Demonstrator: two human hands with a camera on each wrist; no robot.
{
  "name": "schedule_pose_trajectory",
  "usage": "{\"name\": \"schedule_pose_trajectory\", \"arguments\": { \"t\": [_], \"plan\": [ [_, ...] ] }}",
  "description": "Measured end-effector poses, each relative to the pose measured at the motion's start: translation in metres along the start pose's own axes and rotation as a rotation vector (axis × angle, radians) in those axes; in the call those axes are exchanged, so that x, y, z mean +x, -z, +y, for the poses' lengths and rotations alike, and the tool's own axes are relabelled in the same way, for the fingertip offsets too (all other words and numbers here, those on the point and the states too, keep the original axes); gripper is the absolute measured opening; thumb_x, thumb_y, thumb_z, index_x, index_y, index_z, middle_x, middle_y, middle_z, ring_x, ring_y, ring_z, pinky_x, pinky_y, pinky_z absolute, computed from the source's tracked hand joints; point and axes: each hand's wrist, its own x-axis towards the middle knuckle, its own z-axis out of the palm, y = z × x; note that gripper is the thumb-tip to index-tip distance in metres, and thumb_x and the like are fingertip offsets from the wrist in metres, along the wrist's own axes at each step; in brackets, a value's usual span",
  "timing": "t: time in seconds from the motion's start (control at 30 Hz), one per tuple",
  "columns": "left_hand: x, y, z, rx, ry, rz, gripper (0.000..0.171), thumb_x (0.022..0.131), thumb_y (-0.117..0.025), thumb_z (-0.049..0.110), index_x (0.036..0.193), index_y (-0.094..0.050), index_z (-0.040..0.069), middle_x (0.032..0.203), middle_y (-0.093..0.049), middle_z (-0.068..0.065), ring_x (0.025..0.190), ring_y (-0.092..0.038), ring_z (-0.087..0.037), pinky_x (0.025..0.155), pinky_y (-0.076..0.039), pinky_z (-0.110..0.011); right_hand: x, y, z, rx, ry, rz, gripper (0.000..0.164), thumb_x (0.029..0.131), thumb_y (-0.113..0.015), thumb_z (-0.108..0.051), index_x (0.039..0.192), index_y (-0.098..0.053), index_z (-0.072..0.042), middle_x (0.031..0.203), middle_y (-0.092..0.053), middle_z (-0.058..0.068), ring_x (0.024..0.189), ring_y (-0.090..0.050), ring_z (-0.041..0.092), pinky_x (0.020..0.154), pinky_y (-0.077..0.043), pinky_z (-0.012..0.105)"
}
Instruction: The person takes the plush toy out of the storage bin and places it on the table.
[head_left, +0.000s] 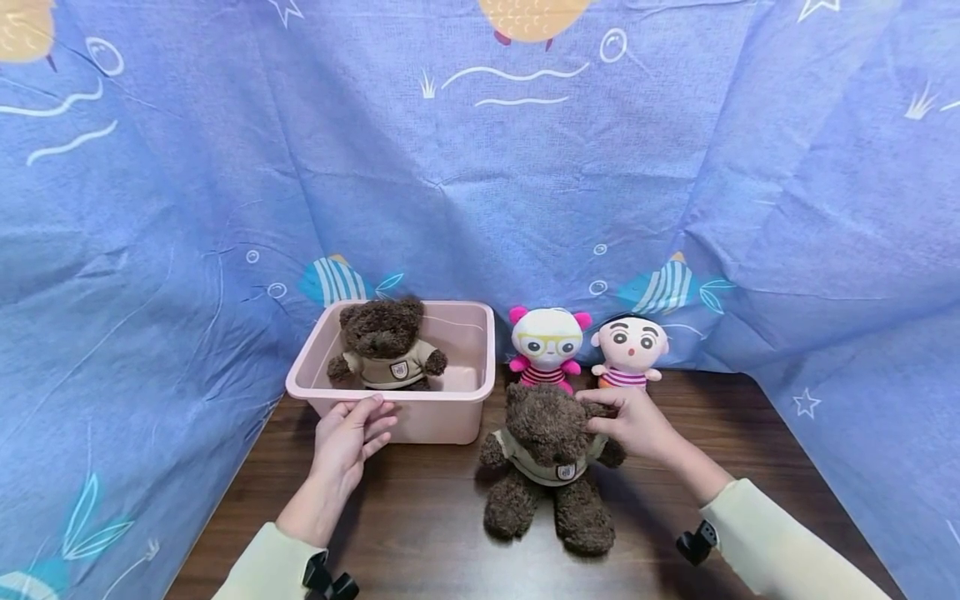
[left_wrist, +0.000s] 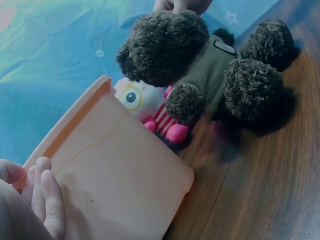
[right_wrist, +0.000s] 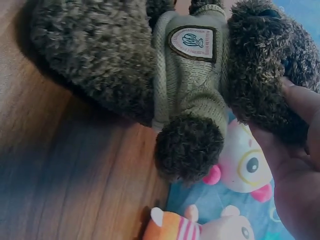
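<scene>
A brown teddy bear (head_left: 551, 433) in a khaki sweater with a badge is at the middle of the wooden table, its legs toward me. My right hand (head_left: 633, 423) grips it by the side of its head, near the ear; the right wrist view shows thumb and fingers pressed into the fur (right_wrist: 265, 65). To the left stands a pink plastic basin (head_left: 438, 417). My left hand (head_left: 348, 437) holds its front rim, with the fingers against the outer wall (left_wrist: 115, 165). A second, similar teddy bear (head_left: 382, 350) sits upright inside the basin.
Behind the held bear, a white-and-pink plush toy with yellow glasses (head_left: 547, 343) and a plush boy doll in a striped shirt (head_left: 632, 350) stand at the table's back edge. Blue printed cloth (head_left: 480, 200) hangs behind and on both sides of the brown table (head_left: 405, 517).
</scene>
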Motion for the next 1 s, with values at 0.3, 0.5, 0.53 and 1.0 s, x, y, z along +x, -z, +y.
{"name": "schedule_pose_trajectory", "arguments": {
  "t": [0.3,0.5,0.53,1.0],
  "plan": [
    [-0.001,0.001,0.002,0.006,-0.003,-0.003,0.023,0.098,-0.069,0.019,0.109,-0.05,0.012,0.081,-0.078,0.009,0.072,-0.075,-0.008,0.061,-0.06,-0.022,-0.01,-0.001,0.006,0.006,-0.048,-0.073,0.045,0.08,-0.083,-0.002,0.124,-0.072,-0.005,0.122,-0.074,0.009,0.113,-0.062,0.003,0.096,-0.05,0.02],
    [-0.002,0.003,0.002,0.001,0.002,0.005,0.023,0.098,-0.068,0.019,0.111,-0.05,0.012,0.081,-0.078,0.009,0.071,-0.075,-0.007,0.061,-0.059,-0.022,-0.002,0.002,0.01,0.186,-0.102,-0.096,0.05,0.084,-0.083,-0.01,0.131,-0.066,-0.009,0.127,-0.069,0.009,0.114,-0.062,0.002,0.101,-0.046,0.019],
    [-0.002,0.003,0.002,-0.001,0.003,0.007,0.023,0.098,-0.068,0.019,0.111,-0.05,0.012,0.081,-0.078,0.008,0.071,-0.075,-0.006,0.061,-0.059,-0.022,0.0,0.001,0.011,0.216,-0.113,-0.097,0.05,0.085,-0.083,-0.011,0.131,-0.065,-0.009,0.127,-0.068,0.009,0.111,-0.063,0.003,0.099,-0.048,0.02],
    [0.0,-0.001,-0.001,0.013,0.0,0.0,0.022,0.099,-0.066,0.018,0.112,-0.049,0.012,0.079,-0.077,0.01,0.067,-0.073,-0.004,0.059,-0.058,-0.02,0.01,-0.003,0.016,0.596,-0.279,-0.154,0.049,0.088,-0.07,0.002,0.135,-0.053,0.003,0.105,-0.069,0.005,0.089,-0.069,0.012,0.074,-0.061,0.027]
  ]
}}
